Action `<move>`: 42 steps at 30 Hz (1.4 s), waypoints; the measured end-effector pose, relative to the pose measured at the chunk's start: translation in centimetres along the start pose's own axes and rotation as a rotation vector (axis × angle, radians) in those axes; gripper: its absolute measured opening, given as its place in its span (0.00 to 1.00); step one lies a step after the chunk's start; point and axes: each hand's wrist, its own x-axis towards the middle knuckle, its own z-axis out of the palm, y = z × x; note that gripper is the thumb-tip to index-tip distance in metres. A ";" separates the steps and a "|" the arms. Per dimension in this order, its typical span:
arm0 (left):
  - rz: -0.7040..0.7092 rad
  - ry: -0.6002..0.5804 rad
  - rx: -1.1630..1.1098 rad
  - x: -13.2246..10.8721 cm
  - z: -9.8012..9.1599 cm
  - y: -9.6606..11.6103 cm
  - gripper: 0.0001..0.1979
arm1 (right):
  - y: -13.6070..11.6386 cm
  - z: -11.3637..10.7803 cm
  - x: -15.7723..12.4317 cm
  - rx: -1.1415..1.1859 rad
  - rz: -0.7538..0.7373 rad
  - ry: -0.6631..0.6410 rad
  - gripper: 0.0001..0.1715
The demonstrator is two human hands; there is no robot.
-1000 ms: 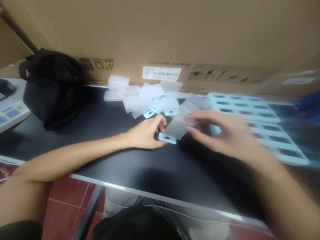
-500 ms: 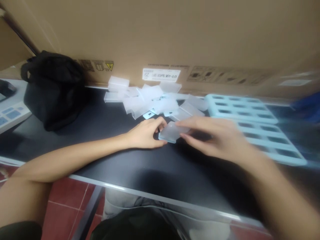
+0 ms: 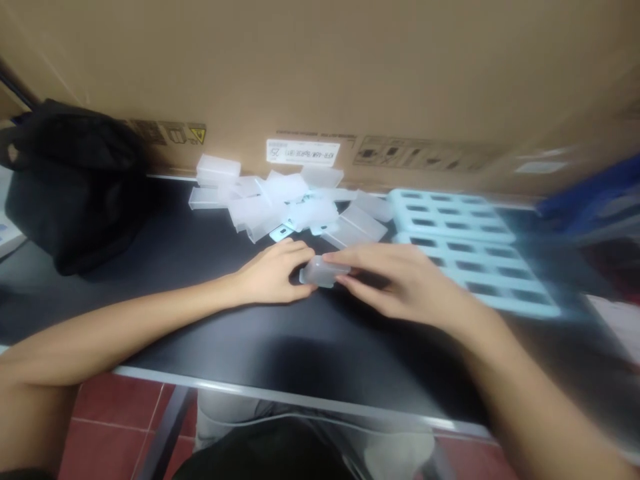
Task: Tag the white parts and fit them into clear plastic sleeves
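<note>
A small frosted plastic box (image 3: 320,272) sits low over the black table (image 3: 210,313), held between both hands. My left hand (image 3: 273,273) curls its fingers round the box's left end. My right hand (image 3: 395,277) pinches its right end with thumb and fingers. Behind the hands lies a pile of several more frosted plastic boxes (image 3: 280,200). To the right lie light blue trays (image 3: 465,247) with rows of dark rectangular slots.
A large cardboard box (image 3: 325,80) stands along the table's back edge. A black bag (image 3: 70,187) sits at the left. Something blue and blurred (image 3: 590,200) shows at the far right. The table's near edge (image 3: 280,393) runs across, with red floor tiles below.
The box has been pressed from a flat open sheet into a smaller closed shape. My right hand moved left toward my left hand. The view shifted a little to the right.
</note>
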 end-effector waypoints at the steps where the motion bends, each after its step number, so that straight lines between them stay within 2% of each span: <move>1: 0.000 0.000 0.001 0.0 0.0 -0.1 0.11 | 0.1 0.1 0.0 -0.005 0.001 0.000 0.19; 10: -0.039 -0.004 0.002 0.0 0.2 -0.2 0.15 | 0.3 1.3 -0.4 -0.044 0.160 -0.114 0.12; 14: -0.056 0.007 0.011 0.0 0.1 0.0 0.16 | 0.7 1.9 -0.5 0.116 0.219 -0.118 0.21; 16: -0.075 0.045 -0.035 0.0 0.0 0.1 0.14 | 1.1 2.1 -0.5 0.180 0.235 -0.071 0.23; 18: -0.098 0.145 -0.134 -0.1 -0.2 0.0 0.13 | 1.6 2.1 -0.5 0.164 0.256 0.017 0.21; 21: -0.093 0.405 -0.284 -0.3 -0.4 -0.4 0.15 | 2.2 1.8 -0.3 0.033 0.290 0.098 0.14; 24: -0.040 0.649 -0.381 -0.2 -0.2 -1.0 0.18 | 2.9 1.8 0.1 -0.091 0.285 0.075 0.12; 27: 0.052 0.751 -0.465 -0.1 0.0 -1.5 0.19 | 3.7 2.3 0.8 -0.239 0.271 0.012 0.15; 30: 0.134 0.751 -0.451 -0.1 0.1 -1.3 0.18 | 4.2 3.2 2.1 -0.391 0.273 -0.114 0.16; 33: 0.202 0.704 -0.361 -0.1 -0.2 -0.9 0.15 | 4.4 4.1 3.4 -0.488 0.275 -0.256 0.18; 38: 0.353 0.659 -0.237 -0.1 -0.5 -0.6 0.16 | 4.3 4.6 4.1 -0.559 0.256 -0.344 0.19; 40: 0.448 0.577 -0.222 -0.3 -0.6 0.2 0.21 | 4.4 4.4 3.7 -0.536 0.243 -0.346 0.18; 42: 0.507 0.411 -0.251 -0.6 -1.2 1.9 0.26 | 4.6 4.1 3.3 -0.505 0.239 -0.332 0.19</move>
